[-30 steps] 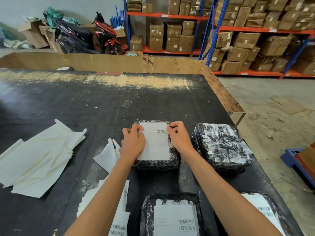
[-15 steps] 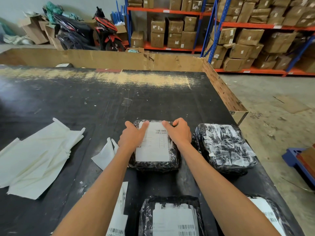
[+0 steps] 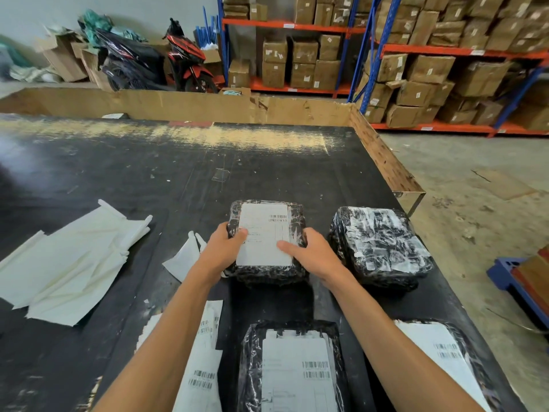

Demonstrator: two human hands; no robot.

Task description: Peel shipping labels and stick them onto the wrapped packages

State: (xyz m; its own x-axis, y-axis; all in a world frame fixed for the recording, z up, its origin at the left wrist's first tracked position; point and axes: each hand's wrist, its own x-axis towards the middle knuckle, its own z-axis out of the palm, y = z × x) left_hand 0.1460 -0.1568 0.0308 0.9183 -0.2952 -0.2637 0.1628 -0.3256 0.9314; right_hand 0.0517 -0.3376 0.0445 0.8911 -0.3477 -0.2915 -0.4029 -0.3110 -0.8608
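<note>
Two bare hands hold one black wrapped package [image 3: 267, 272] in the middle of the big black table [image 3: 148, 179]. The left hand [image 3: 221, 251] grips the package's left side, with its thumb on the white shipping label [image 3: 264, 236] stuck on top. The right hand [image 3: 312, 254] grips the right side, and its thumb lies on the label too. Just to the right sits another wrapped package [image 3: 380, 248] with shiny tape and no label on top. Close to the person are two more packages with labels, one in the middle [image 3: 294, 367] and one at the right [image 3: 439, 358]. A strip of labels with barcodes [image 3: 202, 367] lies under the left arm. White peeled backing papers [image 3: 68, 263] lie in a pile on the left side of the table, and a smaller one [image 3: 184, 257] sits beside the left hand
</note>
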